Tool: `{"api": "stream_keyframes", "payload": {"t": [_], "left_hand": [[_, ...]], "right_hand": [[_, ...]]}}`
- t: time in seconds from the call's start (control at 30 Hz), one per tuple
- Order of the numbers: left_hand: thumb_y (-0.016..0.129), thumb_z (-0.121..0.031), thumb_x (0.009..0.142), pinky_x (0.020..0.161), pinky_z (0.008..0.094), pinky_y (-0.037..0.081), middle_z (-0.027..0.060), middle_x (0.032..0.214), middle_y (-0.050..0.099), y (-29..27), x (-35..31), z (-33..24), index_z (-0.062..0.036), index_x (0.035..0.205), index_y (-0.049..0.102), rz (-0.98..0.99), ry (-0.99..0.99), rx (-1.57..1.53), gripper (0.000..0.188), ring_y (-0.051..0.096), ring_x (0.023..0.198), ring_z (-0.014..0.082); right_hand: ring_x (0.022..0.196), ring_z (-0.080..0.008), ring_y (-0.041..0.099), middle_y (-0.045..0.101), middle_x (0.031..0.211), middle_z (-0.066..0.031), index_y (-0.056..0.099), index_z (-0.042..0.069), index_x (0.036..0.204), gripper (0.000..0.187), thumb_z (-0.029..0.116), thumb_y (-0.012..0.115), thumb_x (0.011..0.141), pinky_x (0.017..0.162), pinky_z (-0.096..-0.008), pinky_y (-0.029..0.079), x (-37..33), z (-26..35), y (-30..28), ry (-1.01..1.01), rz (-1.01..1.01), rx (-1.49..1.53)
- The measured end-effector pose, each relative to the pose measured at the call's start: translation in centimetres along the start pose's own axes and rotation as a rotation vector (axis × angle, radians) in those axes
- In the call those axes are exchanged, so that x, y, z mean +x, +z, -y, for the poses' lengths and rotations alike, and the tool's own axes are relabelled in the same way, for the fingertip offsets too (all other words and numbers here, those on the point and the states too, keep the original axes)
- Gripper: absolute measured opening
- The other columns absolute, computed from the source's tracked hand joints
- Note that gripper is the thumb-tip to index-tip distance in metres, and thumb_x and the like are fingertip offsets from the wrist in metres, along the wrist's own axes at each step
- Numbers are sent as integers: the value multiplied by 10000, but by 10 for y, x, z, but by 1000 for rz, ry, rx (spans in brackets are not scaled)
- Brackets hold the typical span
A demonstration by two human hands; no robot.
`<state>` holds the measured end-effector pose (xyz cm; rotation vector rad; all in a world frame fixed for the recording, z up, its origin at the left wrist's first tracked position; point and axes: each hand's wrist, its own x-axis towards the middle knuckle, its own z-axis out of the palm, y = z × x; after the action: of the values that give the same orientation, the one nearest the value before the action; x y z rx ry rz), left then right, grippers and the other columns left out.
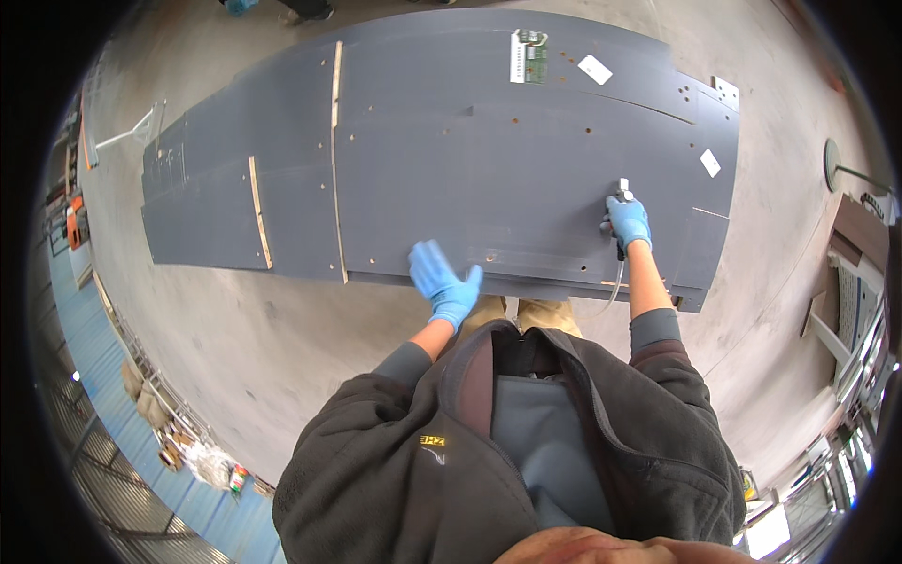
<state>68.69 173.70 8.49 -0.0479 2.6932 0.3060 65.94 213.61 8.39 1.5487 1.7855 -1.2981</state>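
Note:
My right hand [629,224], in a blue glove, is wrapped round the handle of a small air tool [624,188]. The tool has a silver head and a black lower end, and a pale hose [615,287] runs down from it. It is over the right part of a large dark grey panel [404,169]; whether its head touches the surface, I cannot tell. My left hand [440,282], also gloved in blue and slightly blurred, is at the panel's near edge, fingers stretched out and thumb apart, holding nothing.
Small holes dot the panel, and pale wooden strips [259,212] show along its joints. White labels [595,69] and a green-and-white sheet [529,58] lie on its far right part. A round-based stand [832,165] is on the floor at right. Someone's shoes [315,13] show beyond the panel.

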Motion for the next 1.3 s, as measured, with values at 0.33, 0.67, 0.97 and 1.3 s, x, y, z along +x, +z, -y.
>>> {"api": "stream_keyframes", "payload": {"t": [0.33,0.67,0.97,1.3], "left_hand": [[811,-501,857,1297,550,288,417,1737,-61,-8,30,19,-77,1727,-110,92,-689,-527,1336,202,1612,552],[826,-589,845,1329,577,145,381,1757,-18,-1,20,28,-90,1741,-54,93,-606,-421,1351,96,1632,553],[727,-735,844,1273,734,-32,263,1807,-14,-19,63,-14,-247,1765,139,102,330,64,1197,-80,1634,564],[757,-705,833,1246,782,-26,236,1801,16,-26,83,-27,-252,1757,171,230,275,147,1184,-80,1610,608]], "right_hand": [[692,-224,778,784,787,-118,756,25,1008,339,323,596,987,678,-386,584,-5,20,21,-8,-111,-313],[679,-223,769,772,809,-125,720,-1,1058,337,310,604,1005,630,-380,578,-15,26,22,58,-41,-251],[697,-207,751,776,862,-134,688,-21,1185,415,339,586,1005,697,-369,581,-73,135,60,-193,309,-394],[664,-325,742,785,885,-136,743,-5,1113,378,323,604,988,688,-482,598,-66,325,219,-400,340,-642]]}}
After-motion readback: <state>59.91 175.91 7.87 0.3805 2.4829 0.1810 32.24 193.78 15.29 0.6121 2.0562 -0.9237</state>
